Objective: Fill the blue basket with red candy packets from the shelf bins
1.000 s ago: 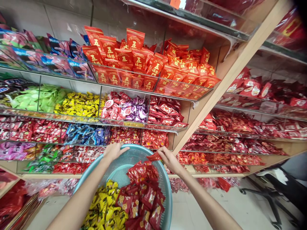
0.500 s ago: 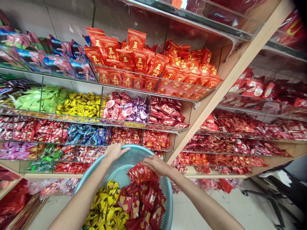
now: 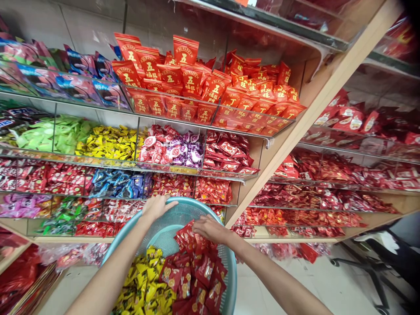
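Note:
A blue-green plastic basket point(image 3: 231, 280) with a meshed wall is in front of me, its far rim near the lowest shelves. My left hand point(image 3: 158, 207) grips that rim at the far left, thumb stretched along its top. Inside, yellow wrapped candies point(image 3: 144, 284) lie on the left and dark red candy packets point(image 3: 205, 271) on the right. Over the right part of the basket, my right hand point(image 3: 210, 228) has its fingers curled down onto brighter red candy packets point(image 3: 187, 238); the fingertips are partly hidden among them. Part of the basket's bottom shows beyond the candies.
Shelves with clear fronts hold sorted candies, among them orange-red packets point(image 3: 187, 81), yellow candies point(image 3: 110, 143) and blue ones point(image 3: 114, 183). A wooden upright point(image 3: 295, 140) divides the shelving. At right on the floor stands a wheeled chair base point(image 3: 370, 273); plastic bags point(image 3: 72, 256) lie beneath the shelves.
My right hand has shifted slightly left and up over the red packets, its fingers more bunched. My left hand keeps its place on the rim.

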Motion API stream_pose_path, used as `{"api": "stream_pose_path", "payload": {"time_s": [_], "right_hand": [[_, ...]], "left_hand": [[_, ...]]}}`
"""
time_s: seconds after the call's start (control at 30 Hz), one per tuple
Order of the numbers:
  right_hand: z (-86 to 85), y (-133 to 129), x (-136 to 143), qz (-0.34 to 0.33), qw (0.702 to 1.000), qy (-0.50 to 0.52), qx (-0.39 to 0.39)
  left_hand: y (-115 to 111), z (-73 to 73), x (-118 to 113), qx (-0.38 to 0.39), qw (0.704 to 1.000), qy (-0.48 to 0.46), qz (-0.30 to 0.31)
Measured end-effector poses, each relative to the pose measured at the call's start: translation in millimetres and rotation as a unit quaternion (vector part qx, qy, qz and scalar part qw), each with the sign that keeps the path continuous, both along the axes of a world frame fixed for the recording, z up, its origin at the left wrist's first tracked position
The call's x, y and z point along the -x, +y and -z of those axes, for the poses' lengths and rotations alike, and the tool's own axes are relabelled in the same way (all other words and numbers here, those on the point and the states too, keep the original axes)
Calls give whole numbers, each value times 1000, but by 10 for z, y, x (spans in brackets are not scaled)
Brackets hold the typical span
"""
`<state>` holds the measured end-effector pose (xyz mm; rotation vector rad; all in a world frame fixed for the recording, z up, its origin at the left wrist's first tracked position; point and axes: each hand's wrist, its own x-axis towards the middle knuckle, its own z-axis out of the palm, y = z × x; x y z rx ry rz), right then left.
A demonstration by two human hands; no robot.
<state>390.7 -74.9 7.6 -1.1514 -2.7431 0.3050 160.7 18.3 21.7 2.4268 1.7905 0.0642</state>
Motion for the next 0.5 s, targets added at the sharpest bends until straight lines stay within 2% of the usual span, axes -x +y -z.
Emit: {"api": "stream_pose_path", "payload": {"time_s": [0.13,0.33,0.5], "right_hand": [[-16,20,3,12,1000,17,2],[-66,10,23,-10,1000,-10,-1],[16,28,-24,-11,999,-27,-26]], "left_hand": [[7,11,1,-3,1000,-2,5],[11,12,4,-9,1000,11,10],[15,15,7,-10,1000,13,11]]}}
